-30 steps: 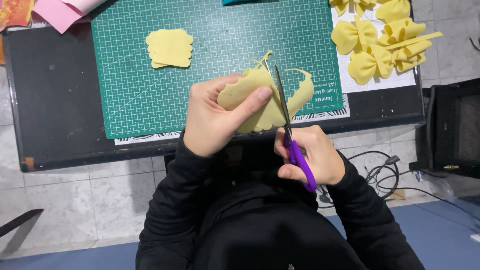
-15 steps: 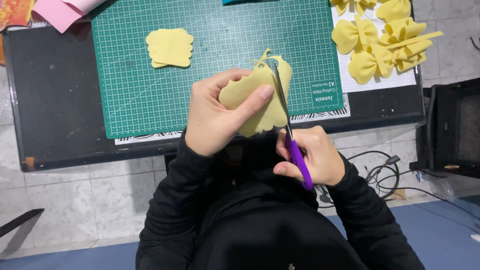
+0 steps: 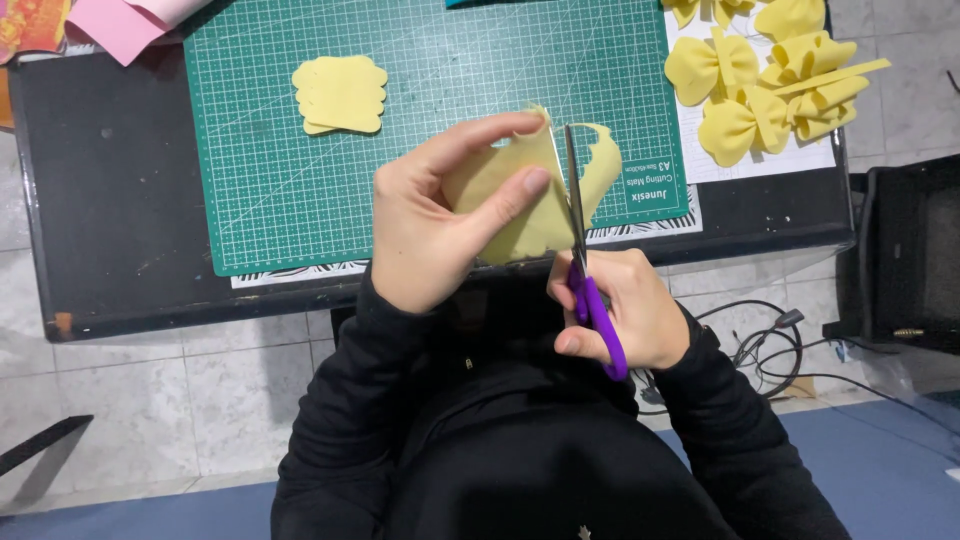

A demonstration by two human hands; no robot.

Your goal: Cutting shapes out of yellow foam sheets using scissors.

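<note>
Here, hands (image 3: pixel 440 225) gripping foam (image 3: pixel 510 205), scissors (image 3: pixel 590 290)

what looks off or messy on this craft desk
Nothing stands out. The left hand holds a yellow foam piece, the right hand cuts it with purple scissors, and a trimmed strip curls off, as expected.
</note>
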